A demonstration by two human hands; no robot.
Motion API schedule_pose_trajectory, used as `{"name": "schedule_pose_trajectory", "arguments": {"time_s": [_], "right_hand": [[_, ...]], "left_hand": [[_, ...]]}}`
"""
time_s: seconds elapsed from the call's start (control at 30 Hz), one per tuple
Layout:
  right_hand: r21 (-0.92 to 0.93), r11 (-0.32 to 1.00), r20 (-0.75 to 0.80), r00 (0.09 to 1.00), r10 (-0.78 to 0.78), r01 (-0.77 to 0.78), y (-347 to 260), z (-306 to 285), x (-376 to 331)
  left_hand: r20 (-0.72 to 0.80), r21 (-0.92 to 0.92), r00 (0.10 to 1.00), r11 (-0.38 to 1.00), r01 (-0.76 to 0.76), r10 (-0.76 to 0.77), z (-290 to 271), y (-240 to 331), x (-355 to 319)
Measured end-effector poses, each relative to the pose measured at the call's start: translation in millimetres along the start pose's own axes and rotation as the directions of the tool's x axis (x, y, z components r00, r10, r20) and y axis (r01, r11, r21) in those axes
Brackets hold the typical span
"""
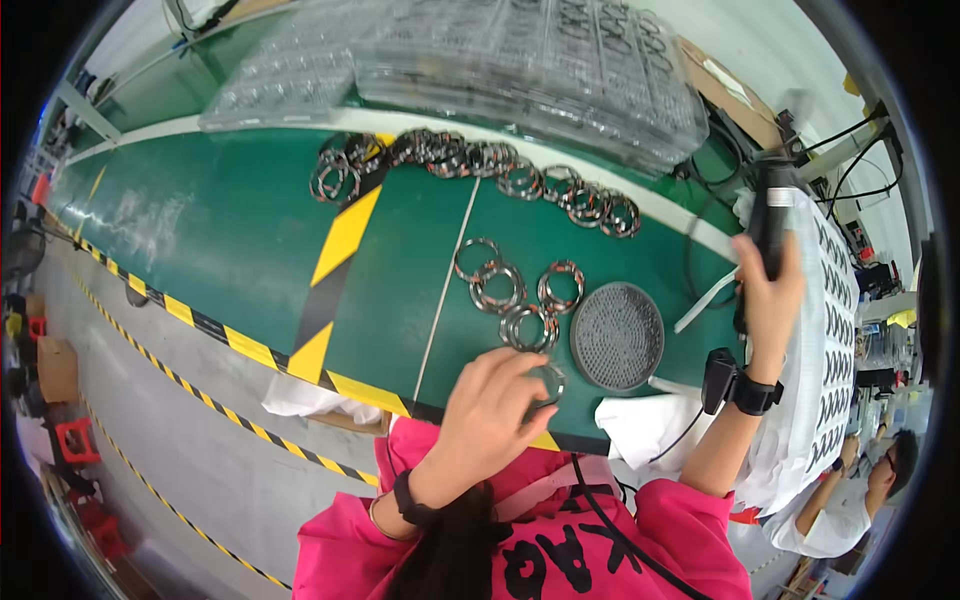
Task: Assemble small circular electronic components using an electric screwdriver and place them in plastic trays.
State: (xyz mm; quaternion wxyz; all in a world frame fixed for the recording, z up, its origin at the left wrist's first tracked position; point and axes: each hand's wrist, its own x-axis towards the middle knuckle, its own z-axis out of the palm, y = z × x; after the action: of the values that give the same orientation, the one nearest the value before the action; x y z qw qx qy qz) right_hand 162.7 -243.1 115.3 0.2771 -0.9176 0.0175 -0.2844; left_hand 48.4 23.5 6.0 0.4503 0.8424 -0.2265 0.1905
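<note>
My left hand [490, 410] is near the table's front edge, its fingers closed around a thin metal ring [557, 382]. Just beyond it lie several dark, shiny rings with small orange-brown spots, among them one loose ring cluster [530, 328]. On the right, my right hand [772, 300] is raised, wrapped around a black cylindrical hand tool [770, 215] with a pale band. The tool's upper end is blurred. Between my hands stands a round grey dish [617, 337] with a perforated or studded floor.
A long row of ring stacks [490, 158] lines the far side of the green table [230, 210]. Behind it are piled clear plastic trays [530, 70]. White trays [830, 330] of dark rings stand at the right, near a white cloth [650, 428]. Another person [850, 500] is at the far right.
</note>
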Motion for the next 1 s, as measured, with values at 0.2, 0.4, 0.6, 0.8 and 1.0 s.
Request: {"name": "schedule_pose_trajectory", "arguments": {"time_s": [0.2, 0.4, 0.6, 0.8, 1.0], "right_hand": [[-0.312, 0.94, 0.217, 0.974, -0.071, 0.138, 63.3, 30.7, -2.4], [-0.362, 0.928, 0.345, 0.938, 0.042, 0.092, 55.8, 25.9, -5.6], [-0.168, 0.978, 0.314, 0.947, -0.062, 0.12, 38.4, 15.0, -8.3], [0.272, 0.859, 0.521, 0.684, -0.51, 0.434, -47.6, 49.5, -6.8], [0.034, 0.814, 0.768, 0.506, -0.392, 0.579, -72.5, 100.6, -28.7]], "left_hand": [[-0.073, -0.016, 0.983, 0.985, 0.169, -0.17, -49.4, -36.6, 54.2], [0.162, 0.086, 0.939, 0.952, 0.293, -0.304, -58.6, -72.5, 102.5], [0.245, -0.058, 0.932, 0.956, 0.288, -0.266, -54.9, -82.9, 106.5], [0.415, -0.132, 0.873, 0.933, 0.335, -0.255, -56.6, -81.6, 109.5], [0.459, -0.205, 0.871, 0.933, 0.297, -0.176, -56.4, -88.3, 109.7]]}}
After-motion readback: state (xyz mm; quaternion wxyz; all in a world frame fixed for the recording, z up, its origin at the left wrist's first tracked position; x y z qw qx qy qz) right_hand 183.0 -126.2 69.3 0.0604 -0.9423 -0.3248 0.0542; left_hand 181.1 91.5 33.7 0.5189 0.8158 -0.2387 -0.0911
